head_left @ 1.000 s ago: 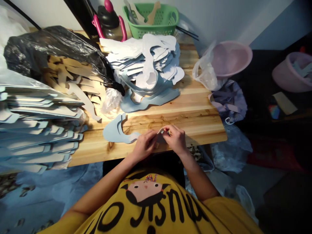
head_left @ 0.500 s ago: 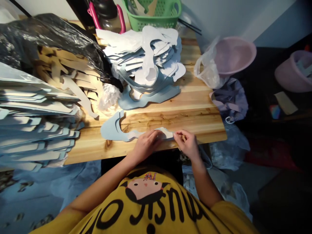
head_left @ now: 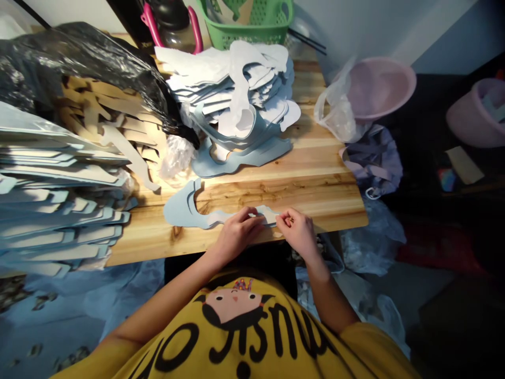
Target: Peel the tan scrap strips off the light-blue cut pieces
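The left hand [head_left: 239, 231] rests on the light-blue cut piece [head_left: 181, 208] near the wooden table's [head_left: 323, 195] front edge, fingers bent over it — the right hand [head_left: 296, 229] pinches its right end, thumb and forefinger together.

the shirt [head_left: 221, 337] is yellow with black lettering, the basket [head_left: 252, 32] green, the basin [head_left: 381, 89] pink.

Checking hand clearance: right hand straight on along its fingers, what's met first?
Likely the pale end of the blue cut piece, right at the fingertips of the right hand; then the left hand. Depth unclear from one view.
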Available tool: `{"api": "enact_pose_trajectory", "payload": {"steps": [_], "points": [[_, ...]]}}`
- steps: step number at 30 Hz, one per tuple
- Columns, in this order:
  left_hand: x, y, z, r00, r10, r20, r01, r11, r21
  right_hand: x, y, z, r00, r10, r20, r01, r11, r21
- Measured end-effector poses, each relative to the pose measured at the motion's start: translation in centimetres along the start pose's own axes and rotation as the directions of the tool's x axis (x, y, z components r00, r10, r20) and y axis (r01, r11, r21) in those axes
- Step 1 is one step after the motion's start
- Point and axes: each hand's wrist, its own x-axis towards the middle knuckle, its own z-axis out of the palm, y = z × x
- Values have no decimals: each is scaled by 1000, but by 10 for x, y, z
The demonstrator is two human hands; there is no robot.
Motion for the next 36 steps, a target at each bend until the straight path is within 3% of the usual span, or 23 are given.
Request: {"api": "enact_pose_trajectory", "payload": {"steps": [5, 8, 11, 14, 17, 19, 23, 25, 30, 33, 36], "points": [[0, -1, 0, 1000, 20, 20, -21, 1000, 7, -2, -3, 4, 1000, -21, -16, 19, 997, -77], [1, -1, 2, 994, 94, 62, -98, 993, 68, -6, 0, 4, 997, -71, -41, 63, 981, -182], [2, 0, 7, 978, 154, 141, -176, 971, 161, -10, 7, -1, 991, -50, -126, 13, 961, -277], [3, 2, 11, 969, 146, 198, -190, 956, 222, -14, 14, -8, 985, -35, -171, -13, 963, -270], [4, 4, 4, 971, 125, 202, -164, 968, 190, -22, 12, -11, 988, -104, -116, 79, 975, -205], [3, 3, -11, 981, 116, 157, -133, 985, 106, -31, 6, -8, 982, -176, -63, 165, 976, -145], [-5, -5, -48, 1000, -3, -26, 3, 1000, -8, -45, -15, 13, 943, -324, 76, 329, 942, -62], [-10, -11, -58, 999, -37, -21, 37, 999, -4, -47, -25, 27, 933, -344, 102, 356, 924, -137], [-19, -21, -53, 990, 91, 109, -104, 987, 124, -41, -34, 44, 933, -344, 103, 358, 864, -354], [-19, -27, -51, 975, 176, 133, -194, 970, 145, -40, -29, 37, 925, -364, 112, 380, 867, -323], [-17, -31, -57, 969, 223, 104, -235, 963, 131, -51, -16, 22, 940, -305, 153, 335, 910, -245]]}}
